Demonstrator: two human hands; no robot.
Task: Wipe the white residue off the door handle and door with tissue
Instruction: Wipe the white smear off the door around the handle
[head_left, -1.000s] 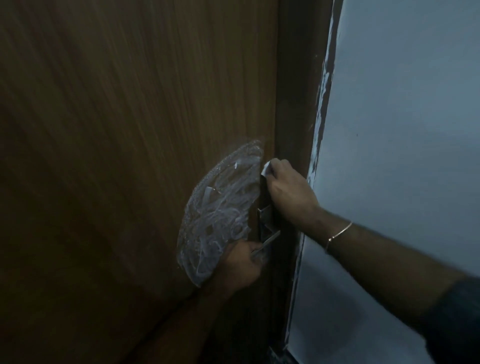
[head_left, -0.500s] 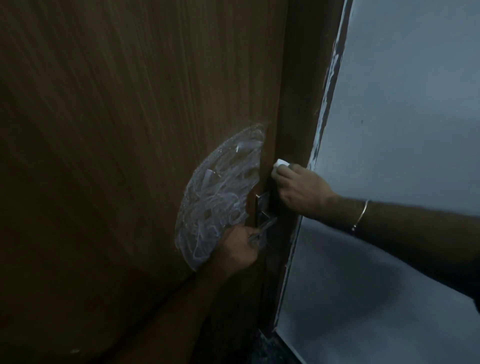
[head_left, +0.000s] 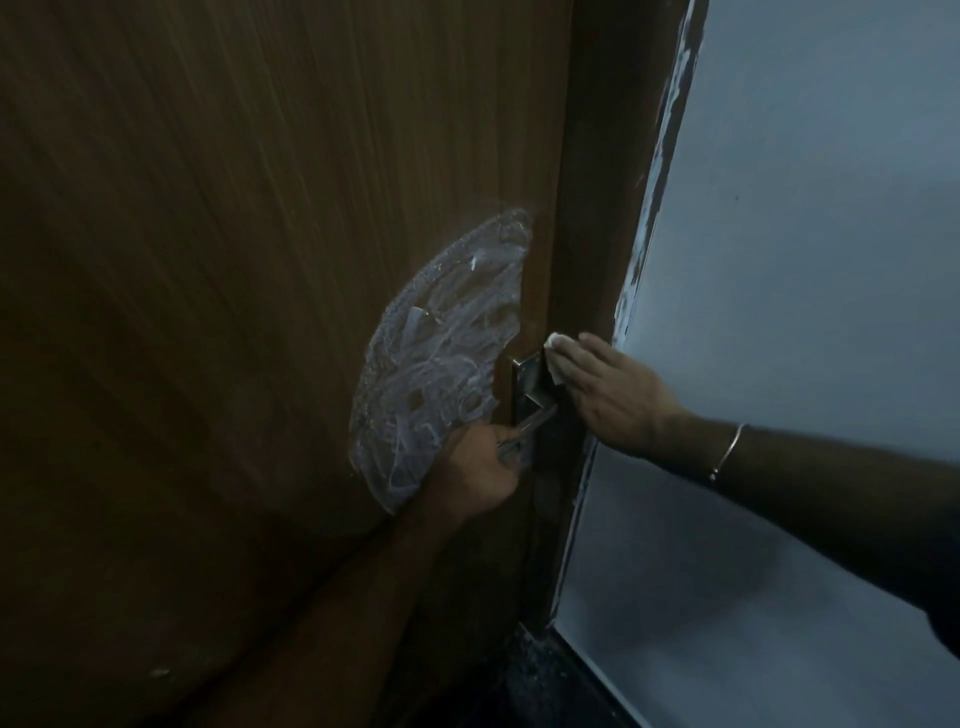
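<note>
1. Your left hand (head_left: 480, 475) grips the door handle (head_left: 535, 423), fingers curled round the lever.
2. Your right hand (head_left: 615, 392), fingers straight, presses the tissue (head_left: 555, 345) against the handle's plate.
3. White residue (head_left: 441, 364) smears the door (head_left: 260, 260) just left; grey wall (head_left: 805, 260) beyond.

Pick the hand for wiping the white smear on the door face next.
Right. The right hand already presses the white tissue by the metal handle plate, beside the white residue patch. The left hand grips the lever.

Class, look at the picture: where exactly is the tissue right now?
In the head view the tissue sits right of centre, under the right hand, pressed against the metal handle plate at the door's edge.
</note>
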